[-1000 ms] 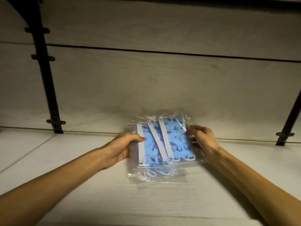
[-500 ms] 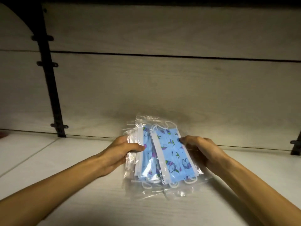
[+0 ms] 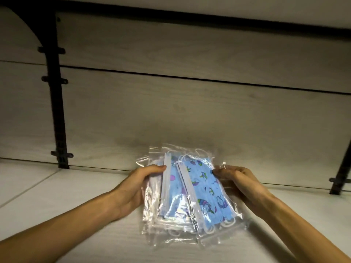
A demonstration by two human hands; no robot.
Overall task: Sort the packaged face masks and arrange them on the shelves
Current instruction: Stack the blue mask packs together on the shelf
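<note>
Where the pale wood back wall [image 3: 190,114] fills the frame from 9 to 3 o'clock, a light shelf [image 3: 66,194] runs below it across the lower half. Black brackets stand against the wall, one tall at 9 o'clock [image 3: 57,111] and one at 3 o'clock [image 3: 341,173]. Just below centre, toward 6 o'clock, lies a fanned stack of mask packets [image 3: 190,196] (blue printed masks in clear wrappers), its lower edge on the shelf and its upper end near the wall. On its 9 o'clock side the left hand [image 3: 136,188] grips the stack, thumb on top and fingers hidden beneath. On its 3 o'clock side the right hand [image 3: 241,185] holds the opposite edge, fingertips curled onto the wrapper.
</note>
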